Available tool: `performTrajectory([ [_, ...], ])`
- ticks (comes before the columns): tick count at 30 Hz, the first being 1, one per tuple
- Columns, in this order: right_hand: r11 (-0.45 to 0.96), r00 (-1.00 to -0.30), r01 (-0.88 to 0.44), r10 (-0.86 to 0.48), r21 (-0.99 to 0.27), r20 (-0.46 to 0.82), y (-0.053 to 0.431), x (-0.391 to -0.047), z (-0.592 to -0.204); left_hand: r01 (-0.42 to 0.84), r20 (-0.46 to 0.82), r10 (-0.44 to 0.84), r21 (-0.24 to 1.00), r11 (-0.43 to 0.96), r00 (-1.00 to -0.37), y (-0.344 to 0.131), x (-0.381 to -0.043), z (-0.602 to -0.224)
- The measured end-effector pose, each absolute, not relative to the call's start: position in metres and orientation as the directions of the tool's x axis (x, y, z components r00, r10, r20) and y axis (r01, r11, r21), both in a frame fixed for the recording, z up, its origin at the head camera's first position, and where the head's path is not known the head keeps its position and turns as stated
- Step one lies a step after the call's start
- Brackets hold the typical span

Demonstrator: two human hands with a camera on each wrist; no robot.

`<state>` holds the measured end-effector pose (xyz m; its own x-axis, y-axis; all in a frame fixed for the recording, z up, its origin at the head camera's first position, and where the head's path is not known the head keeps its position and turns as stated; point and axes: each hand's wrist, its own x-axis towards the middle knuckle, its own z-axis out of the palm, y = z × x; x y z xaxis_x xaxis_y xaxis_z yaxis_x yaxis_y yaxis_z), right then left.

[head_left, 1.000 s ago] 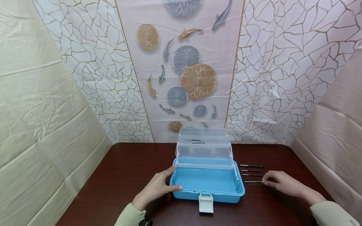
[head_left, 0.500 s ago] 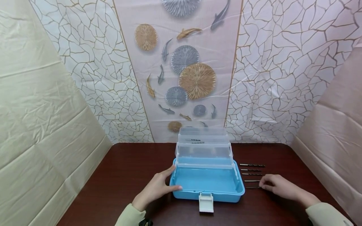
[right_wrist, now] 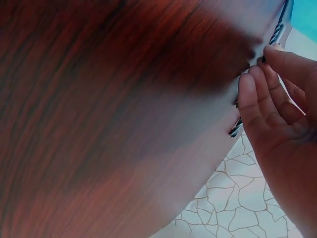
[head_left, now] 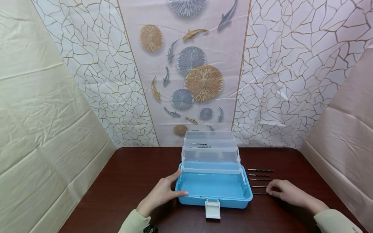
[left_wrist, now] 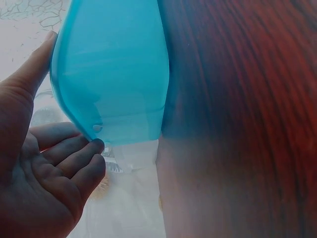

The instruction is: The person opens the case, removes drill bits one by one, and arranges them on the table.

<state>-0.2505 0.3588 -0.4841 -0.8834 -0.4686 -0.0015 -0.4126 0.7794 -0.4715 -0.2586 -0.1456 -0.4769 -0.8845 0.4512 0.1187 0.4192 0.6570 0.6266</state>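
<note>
A light blue toolbox (head_left: 214, 186) with clear fold-out trays stands open on the table. My left hand (head_left: 163, 192) holds its left rim, the thumb over the front left part and the index finger farther back. In the left wrist view, the other fingers (left_wrist: 81, 163) curl loosely near the box corner. To the right, my right hand (head_left: 287, 192) pinches the end of the nearest drill bit (head_left: 260, 193), whose spiral part shows in the right wrist view. Beyond it lie several other drill bits, including a thick one (head_left: 260, 170) farthest away and a plain-looking one (head_left: 259, 186).
Two drill bits (head_left: 200, 147) lie in an upper clear tray (head_left: 209, 155). A white latch (head_left: 212, 208) hangs at the box front. The dark red table (head_left: 131, 174) ends at a patterned cloth backdrop (head_left: 204, 77), with pale cloth on both sides.
Over the first half second my right hand moves toward me and slightly left, drawing the nearest drill bit away from the row. Since then, almost nothing moves. The left hand stays on the toolbox.
</note>
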Motion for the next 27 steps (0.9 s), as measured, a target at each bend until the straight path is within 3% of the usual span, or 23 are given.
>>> performTrajectory([
  [27, 0.765, -0.885, -0.419, -0.464, -0.489, 0.031, 0.3576, -0.2481, -0.4895, 0.406, 0.110, 0.444, 0.637, 0.655, -0.889, -0.1442, -0.2586, -0.4759],
])
